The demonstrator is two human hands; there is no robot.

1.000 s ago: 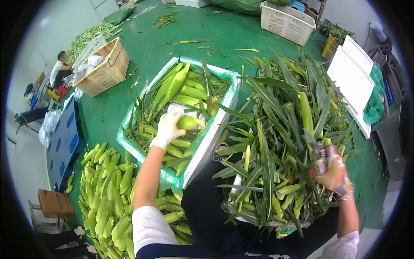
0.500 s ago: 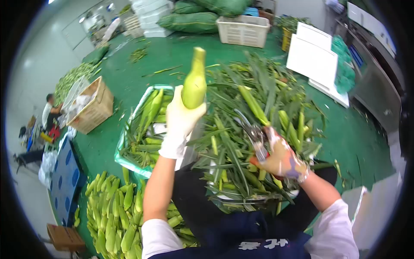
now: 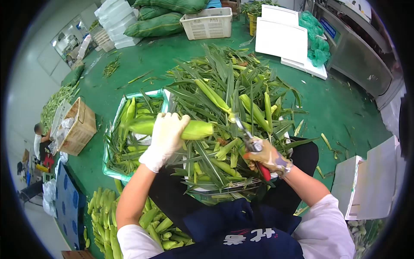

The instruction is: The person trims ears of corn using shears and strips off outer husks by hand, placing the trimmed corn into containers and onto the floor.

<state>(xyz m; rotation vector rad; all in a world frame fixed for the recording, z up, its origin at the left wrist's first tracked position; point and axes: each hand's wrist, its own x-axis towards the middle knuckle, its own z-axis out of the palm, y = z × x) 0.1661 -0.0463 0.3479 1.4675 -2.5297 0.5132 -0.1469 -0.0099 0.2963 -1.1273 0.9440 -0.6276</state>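
My left hand (image 3: 167,134), in a white glove, is wrapped round a green ear of corn (image 3: 198,129). The ear lies sideways, its cut-looking end to the right and its other end over a lined box (image 3: 113,149) of corn. A stained work glove covers my right hand (image 3: 271,158), closed on pruning shears (image 3: 252,143) with a red handle. Their metal blades point up and left, close to the stalk end of another ear (image 3: 213,96) on the leafy heap. Beneath both hands is the heap of corn and long leaves (image 3: 224,77), partly in a crate.
Husked-looking green ears (image 3: 103,216) are piled on the floor at lower left. A blue pallet (image 3: 69,203) and a beige crate (image 3: 79,129) stand left, near another person (image 3: 39,140). Foam boards (image 3: 282,39) lie at upper right; foam boxes (image 3: 371,181) stand at right.
My left hand has lowered and turned the ear from upright to sideways. My right hand, still holding the shears, has shifted slightly. The camera view has swung to the right.
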